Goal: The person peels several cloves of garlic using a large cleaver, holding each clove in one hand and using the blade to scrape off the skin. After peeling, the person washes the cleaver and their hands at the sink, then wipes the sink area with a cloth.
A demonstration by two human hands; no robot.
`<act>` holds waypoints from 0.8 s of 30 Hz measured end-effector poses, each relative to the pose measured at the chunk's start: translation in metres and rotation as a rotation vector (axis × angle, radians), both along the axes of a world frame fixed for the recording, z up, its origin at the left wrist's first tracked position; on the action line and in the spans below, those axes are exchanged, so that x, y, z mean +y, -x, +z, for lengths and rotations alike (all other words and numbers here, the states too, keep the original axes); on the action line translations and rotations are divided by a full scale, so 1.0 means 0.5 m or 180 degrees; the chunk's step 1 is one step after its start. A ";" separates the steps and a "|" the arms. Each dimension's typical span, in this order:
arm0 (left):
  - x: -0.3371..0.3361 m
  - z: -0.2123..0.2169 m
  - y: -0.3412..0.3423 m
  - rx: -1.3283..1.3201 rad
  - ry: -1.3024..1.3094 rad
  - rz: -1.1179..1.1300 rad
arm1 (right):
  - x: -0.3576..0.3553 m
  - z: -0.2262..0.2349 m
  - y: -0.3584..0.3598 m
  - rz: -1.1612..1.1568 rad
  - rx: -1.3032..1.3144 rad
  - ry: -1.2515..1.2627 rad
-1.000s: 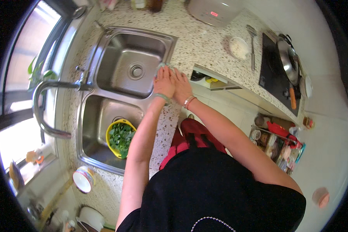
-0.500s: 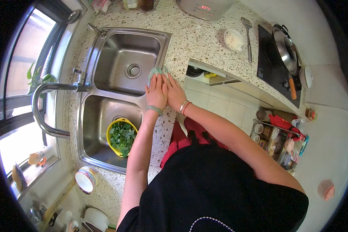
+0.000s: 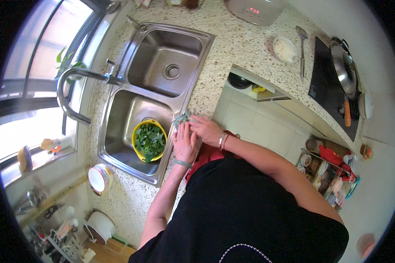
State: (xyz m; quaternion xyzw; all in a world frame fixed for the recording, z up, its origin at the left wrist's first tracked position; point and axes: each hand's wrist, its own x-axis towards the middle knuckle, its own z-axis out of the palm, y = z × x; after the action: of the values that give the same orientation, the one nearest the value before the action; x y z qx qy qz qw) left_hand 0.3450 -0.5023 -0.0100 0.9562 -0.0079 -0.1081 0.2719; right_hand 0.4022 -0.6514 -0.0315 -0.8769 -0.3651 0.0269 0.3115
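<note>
A crumpled pale green cloth [image 3: 180, 118] lies on the front edge of the double sink, beside the lower basin. My left hand [image 3: 185, 144] rests with its fingers stretched out, their tips against the cloth. Close against it, my right hand [image 3: 206, 130] comes from the right with bent fingers closed on the cloth's near side. In the lower basin [image 3: 114, 140], left of my hands, sits a yellow basket [image 3: 134, 151] filled with green leaves [image 3: 149, 140].
A curved tap [image 3: 68, 103] reaches over the sink's left side. The upper basin [image 3: 153, 70] shows its drain. Stacked bowls [image 3: 99, 177] stand on the counter below the sink. At right are a bowl of white food [image 3: 284, 49], a spatula [image 3: 302, 52] and a wok [image 3: 342, 72] on the cooktop.
Both hands and the cloth have moved along the sink's front edge, from the divider toward me, beside the lower basin. My hands have spread slightly apart. The view has shifted and turned.
</note>
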 end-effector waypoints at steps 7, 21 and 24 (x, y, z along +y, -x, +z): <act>-0.056 -0.029 -0.054 -0.0495 -0.0451 -0.0022 | -0.037 0.007 -0.024 -0.0291 -0.0154 0.0524; -0.009 -0.026 -0.052 -0.0712 0.1613 0.0663 | 0.023 -0.028 -0.017 -0.2085 0.2767 -0.1967; -0.025 0.003 -0.080 -0.0988 0.1682 0.0616 | 0.032 -0.010 -0.026 -0.2324 0.3430 -0.2324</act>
State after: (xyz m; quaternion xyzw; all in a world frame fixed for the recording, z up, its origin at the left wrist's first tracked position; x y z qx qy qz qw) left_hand 0.3852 -0.5146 -0.0083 0.8539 0.0139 0.0712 0.5153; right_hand 0.4154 -0.6354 -0.0363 -0.6485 0.1669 0.2249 0.7078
